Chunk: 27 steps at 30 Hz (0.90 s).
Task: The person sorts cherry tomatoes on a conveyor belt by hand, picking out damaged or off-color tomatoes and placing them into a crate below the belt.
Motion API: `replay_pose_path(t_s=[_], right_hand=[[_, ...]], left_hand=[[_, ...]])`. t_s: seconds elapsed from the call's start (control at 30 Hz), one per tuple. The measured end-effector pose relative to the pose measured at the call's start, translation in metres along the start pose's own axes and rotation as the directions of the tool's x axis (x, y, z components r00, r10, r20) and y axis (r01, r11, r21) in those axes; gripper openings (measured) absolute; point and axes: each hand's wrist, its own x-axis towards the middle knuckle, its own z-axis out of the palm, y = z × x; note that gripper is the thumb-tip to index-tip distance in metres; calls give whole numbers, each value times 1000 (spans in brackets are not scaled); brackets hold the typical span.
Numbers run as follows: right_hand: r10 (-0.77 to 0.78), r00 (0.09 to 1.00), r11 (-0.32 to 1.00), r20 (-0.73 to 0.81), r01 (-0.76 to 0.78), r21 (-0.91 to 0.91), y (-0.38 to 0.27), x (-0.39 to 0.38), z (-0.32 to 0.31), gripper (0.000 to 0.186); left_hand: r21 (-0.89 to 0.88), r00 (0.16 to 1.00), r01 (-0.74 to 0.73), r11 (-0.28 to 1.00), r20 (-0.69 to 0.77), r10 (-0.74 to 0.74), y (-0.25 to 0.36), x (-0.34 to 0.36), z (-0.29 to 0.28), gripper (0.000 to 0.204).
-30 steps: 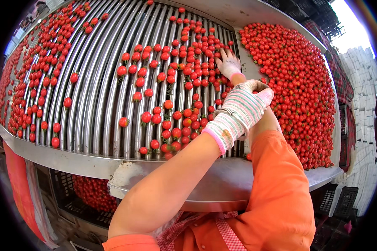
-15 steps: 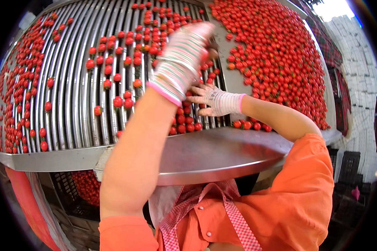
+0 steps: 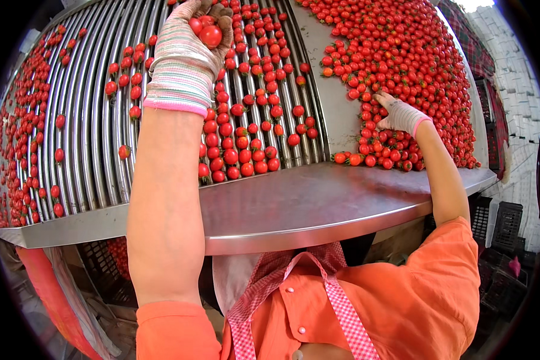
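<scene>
My left hand, in a striped glove with a pink cuff, is raised over the metal rollers. Its fingers curl around a few red cherry tomatoes. Below it, loose cherry tomatoes rest in rows between the rollers. My right hand, gloved too, lies against the near left side of a big heap of cherry tomatoes on a flat metal tray. Its thumb and fingers are spread apart among the fruit, with some fingertips hidden.
A smooth steel ledge runs along the near edge, in front of my body. More tomatoes line the far left rollers. Under the ledge at left stands a dark crate with tomatoes. Black crates are stacked on the right.
My left hand has moved left and now shows tomatoes in its grasp. My right hand has shifted right, from the rollers to the heap. More tomatoes now show on the near rollers.
</scene>
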Motion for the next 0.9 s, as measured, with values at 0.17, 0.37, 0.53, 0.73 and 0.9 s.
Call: replay_pose_path(t_s=[0.17,0.37,0.53,0.73,0.9], right_hand=[[139,980,985,143,-121,-126,-11,4,-10,101],[297,897,918,328,-173,-357,-16,5,13,120],[161,951,902,264,-34,-430,-28,0,26,110],[48,986,997,157,-38,-63,-55,-5,28,103],[-351,922,607,-163,357,710,-78,5,19,79]], left_hand=[[28,995,-74,997,-62,76,-10,-22,19,25],[-9,996,-73,997,-47,73,-8,-17,16,26],[-52,1000,-9,999,2,9,-5,-3,8,26],[-19,1000,-25,1000,-3,25,-14,4,5,23],[42,999,-37,998,-10,37,-16,5,3,25]])
